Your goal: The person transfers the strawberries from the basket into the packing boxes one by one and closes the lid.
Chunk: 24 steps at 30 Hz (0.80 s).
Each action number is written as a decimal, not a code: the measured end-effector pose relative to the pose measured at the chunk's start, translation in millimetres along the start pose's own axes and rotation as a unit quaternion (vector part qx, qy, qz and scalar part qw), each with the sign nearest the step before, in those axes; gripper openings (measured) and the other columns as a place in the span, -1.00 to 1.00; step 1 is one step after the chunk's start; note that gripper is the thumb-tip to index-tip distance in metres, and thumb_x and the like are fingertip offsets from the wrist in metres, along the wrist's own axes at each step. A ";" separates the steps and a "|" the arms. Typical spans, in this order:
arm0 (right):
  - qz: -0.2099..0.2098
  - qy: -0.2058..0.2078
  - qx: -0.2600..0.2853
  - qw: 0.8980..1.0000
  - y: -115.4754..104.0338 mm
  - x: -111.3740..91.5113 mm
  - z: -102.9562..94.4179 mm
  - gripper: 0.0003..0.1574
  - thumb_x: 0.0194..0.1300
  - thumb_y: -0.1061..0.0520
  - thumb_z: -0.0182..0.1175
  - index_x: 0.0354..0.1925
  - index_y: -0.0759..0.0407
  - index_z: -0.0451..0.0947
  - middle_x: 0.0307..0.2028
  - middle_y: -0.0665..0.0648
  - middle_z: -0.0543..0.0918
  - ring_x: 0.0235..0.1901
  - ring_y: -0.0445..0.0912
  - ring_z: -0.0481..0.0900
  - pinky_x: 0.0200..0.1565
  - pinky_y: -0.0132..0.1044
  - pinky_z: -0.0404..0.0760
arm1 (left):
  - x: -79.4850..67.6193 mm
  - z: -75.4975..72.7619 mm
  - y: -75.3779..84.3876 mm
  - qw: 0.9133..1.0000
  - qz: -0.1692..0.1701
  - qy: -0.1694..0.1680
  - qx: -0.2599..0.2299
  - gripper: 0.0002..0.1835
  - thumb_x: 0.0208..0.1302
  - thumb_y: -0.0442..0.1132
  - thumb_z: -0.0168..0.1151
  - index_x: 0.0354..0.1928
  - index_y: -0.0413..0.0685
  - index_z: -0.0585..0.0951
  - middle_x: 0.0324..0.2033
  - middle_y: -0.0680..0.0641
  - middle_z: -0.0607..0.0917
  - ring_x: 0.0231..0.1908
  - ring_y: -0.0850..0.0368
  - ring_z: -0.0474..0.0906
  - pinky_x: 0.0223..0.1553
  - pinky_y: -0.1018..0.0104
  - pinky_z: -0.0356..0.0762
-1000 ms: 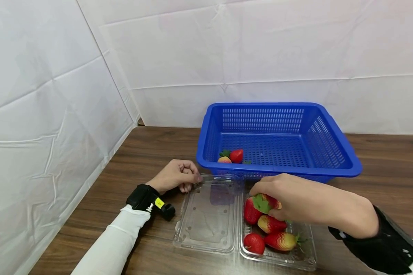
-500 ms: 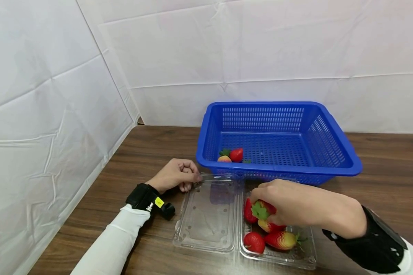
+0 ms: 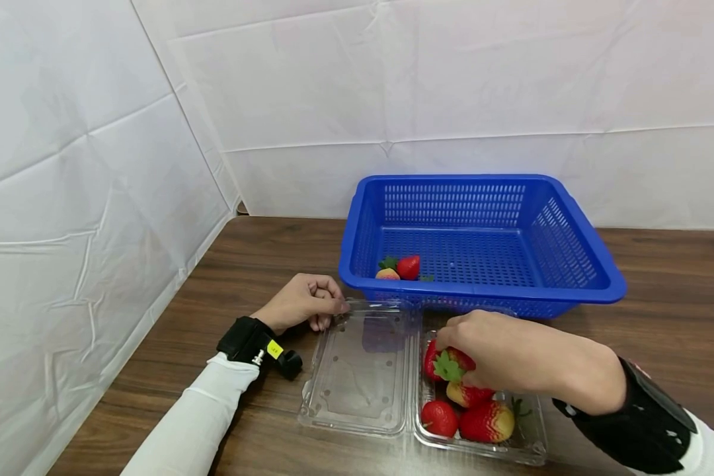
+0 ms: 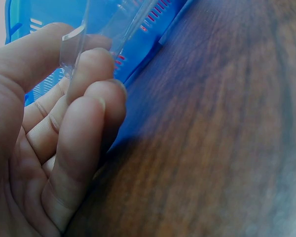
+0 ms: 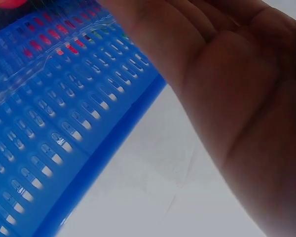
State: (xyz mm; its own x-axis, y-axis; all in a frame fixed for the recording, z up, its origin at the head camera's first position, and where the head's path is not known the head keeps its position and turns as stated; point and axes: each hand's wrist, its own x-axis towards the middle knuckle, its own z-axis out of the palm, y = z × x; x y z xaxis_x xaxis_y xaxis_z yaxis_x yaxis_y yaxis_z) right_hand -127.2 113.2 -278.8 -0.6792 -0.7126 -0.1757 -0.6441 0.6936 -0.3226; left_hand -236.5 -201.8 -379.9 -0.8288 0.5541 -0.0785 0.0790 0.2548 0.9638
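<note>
My left hand [image 3: 306,303] pinches the far left corner of the clear plastic clamshell's lid [image 3: 357,377] between thumb and fingers; the left wrist view shows the clear edge [image 4: 74,49] in that pinch. Over the clamshell's tray [image 3: 526,443], my right hand [image 3: 490,350] holds a strawberry [image 3: 457,360] with its green leaves toward me. Under and around it in the tray lie several more strawberries, among them a round red one [image 3: 439,418] and a large red one with a yellow end [image 3: 486,421]. My right fingertips are partly hidden behind the hand.
Behind the clamshell stands a blue perforated basket [image 3: 482,294], close to its far edge. A few strawberries [image 3: 408,267] lie in its near left corner. White sheeting [image 3: 452,86] hangs behind and to the left of the brown wooden table [image 3: 274,244].
My right hand has come slightly toward me and lower into the tray with the strawberry. The large yellow-ended strawberry has turned a little. My left hand keeps its place.
</note>
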 end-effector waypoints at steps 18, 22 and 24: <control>0.008 -0.005 0.010 1.000 5.5 -4.2 -2.3 -0.61 -0.04 0.26 0.46 -0.22 0.00 0.56 -0.46 -0.16 0.51 -0.48 -0.23 0.41 -0.45 -0.30 0.52 | 0.4 0.4 0.9 1.000 -0.009 0.005 0.004 -0.79 0.14 -0.19 0.39 -0.34 -0.18 0.60 -0.66 -0.06 0.64 -0.68 0.11 0.51 -0.69 0.38 0.54; 0.011 -0.008 0.012 1.000 6.4 -3.1 -1.1 -0.61 -0.02 0.33 0.40 -0.20 0.03 0.58 -0.48 -0.15 0.50 -0.51 -0.24 0.40 -0.48 -0.33 0.49 | 0.2 0.3 0.9 1.000 -0.011 0.007 0.004 -0.78 0.13 -0.19 0.40 -0.34 -0.18 0.60 -0.66 -0.06 0.64 -0.68 0.11 0.50 -0.69 0.38 0.54; 0.016 -0.010 0.014 1.000 6.2 -2.4 -0.6 -0.60 -0.02 0.36 0.37 -0.18 0.04 0.59 -0.48 -0.15 0.50 -0.51 -0.24 0.40 -0.49 -0.33 0.48 | -0.1 0.4 1.2 1.000 -0.011 0.008 0.003 -0.78 0.12 -0.19 0.41 -0.34 -0.18 0.60 -0.66 -0.06 0.64 -0.68 0.11 0.50 -0.69 0.38 0.54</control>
State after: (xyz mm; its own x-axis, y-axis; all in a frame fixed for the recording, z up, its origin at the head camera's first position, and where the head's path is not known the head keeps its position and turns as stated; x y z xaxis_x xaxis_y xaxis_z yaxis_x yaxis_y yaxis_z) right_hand -129.7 119.3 -279.8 -0.6920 -0.6924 -0.2043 -0.6122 0.7128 -0.3424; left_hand -236.1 -201.2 -378.8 -0.8386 0.5362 -0.0962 0.0640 0.2725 0.9600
